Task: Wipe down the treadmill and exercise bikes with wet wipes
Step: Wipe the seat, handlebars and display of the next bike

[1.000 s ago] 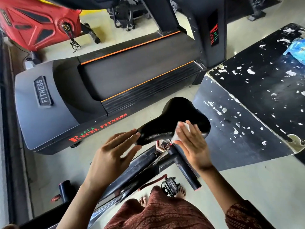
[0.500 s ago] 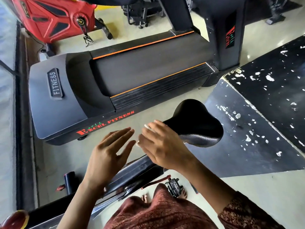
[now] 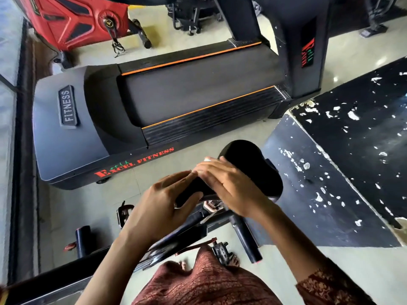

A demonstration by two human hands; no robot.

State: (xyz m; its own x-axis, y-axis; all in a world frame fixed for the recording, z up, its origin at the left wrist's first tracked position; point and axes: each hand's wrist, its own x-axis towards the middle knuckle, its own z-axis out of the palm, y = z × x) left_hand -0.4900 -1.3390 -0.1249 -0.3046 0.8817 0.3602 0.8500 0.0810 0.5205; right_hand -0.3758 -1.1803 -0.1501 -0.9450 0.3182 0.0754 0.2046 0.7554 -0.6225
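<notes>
Diagonally set saddle, nose near-left, left hand fingers clamping it, right hand flat-fingered on wipe

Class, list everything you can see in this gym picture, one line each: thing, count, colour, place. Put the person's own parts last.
treadmill: one, black and grey with orange stripes, centre floor
exercise bike: one, red, top left
saddle: one, black, centre, on the near bike
wet wipe: one, white, on the saddle under the right hand
pedals: two, black, low, either side of the near bike's frame
surface: one, black flecked white, right
garment: one, maroon patterned, bottom edge
left hand: one, holds the saddle's nose
right hand: one, presses the wipe on the saddle
</notes>
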